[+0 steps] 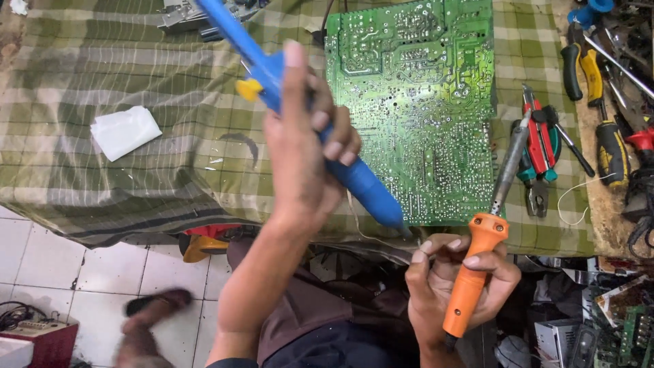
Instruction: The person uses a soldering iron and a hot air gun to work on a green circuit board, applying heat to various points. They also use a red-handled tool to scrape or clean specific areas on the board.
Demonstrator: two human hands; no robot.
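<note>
Fingers of the left hand (303, 146) are wrapped around a blue pump (300, 102), held slantwise with its tip at the 6 o'clock edge of the green board (415, 102). An orange-handled iron (487, 259) is gripped by the right hand (456, 286), its metal shaft pointing toward 12 o'clock beside the board. Pliers (541, 146) are laid at 3 o'clock of the board on the checked cloth (102, 61); a white pad (125, 131) is seen at 9 o'clock.

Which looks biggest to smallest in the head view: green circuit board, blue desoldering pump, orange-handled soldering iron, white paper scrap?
1. green circuit board
2. blue desoldering pump, though it is held nearer the camera
3. orange-handled soldering iron, also held near
4. white paper scrap
</note>
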